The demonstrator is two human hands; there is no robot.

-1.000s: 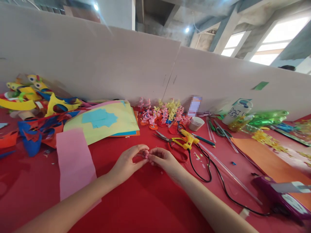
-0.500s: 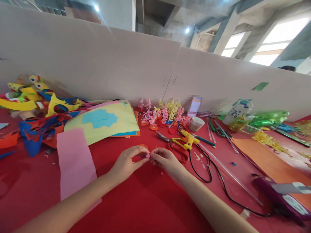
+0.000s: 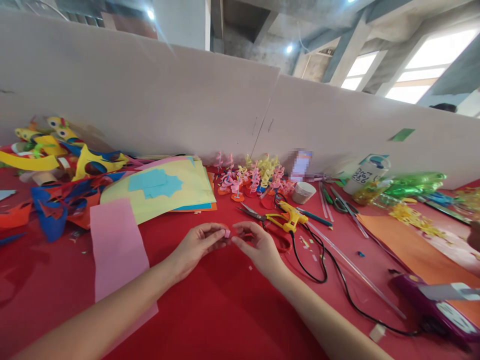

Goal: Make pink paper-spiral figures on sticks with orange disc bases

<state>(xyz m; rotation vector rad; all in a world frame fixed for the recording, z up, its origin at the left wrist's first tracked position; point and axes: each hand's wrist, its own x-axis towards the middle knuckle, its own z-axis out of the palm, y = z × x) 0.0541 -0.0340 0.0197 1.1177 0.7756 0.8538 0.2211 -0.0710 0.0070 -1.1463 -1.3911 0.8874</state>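
Between the thumb and fingers of my left hand (image 3: 197,247) is a small pink piece of paper (image 3: 227,233), its exact shape too small to make out. Just to its right, my right hand (image 3: 258,246) has its thumb and fingers apart, with nothing seen in them. Both hands are over the red table (image 3: 225,315). Scissors (image 3: 258,216) with open blades lie beyond my right hand, beside a yellow glue gun (image 3: 292,216). To the left of my left arm lies a strip of pink paper (image 3: 118,245).
Several pink and yellow paper curls (image 3: 255,177) on orange discs stand by the white partition (image 3: 150,95). Colored sheets (image 3: 187,187) are stacked at the left. A paper cup (image 3: 303,192), a black cord (image 3: 347,295), orange paper (image 3: 420,250) and a purple device (image 3: 431,305) occupy the right.
My right hand has parted from the pink piece, its fingers spreading. My left hand keeps hold of it and has turned slightly. At the right edge, part of another hand has appeared.
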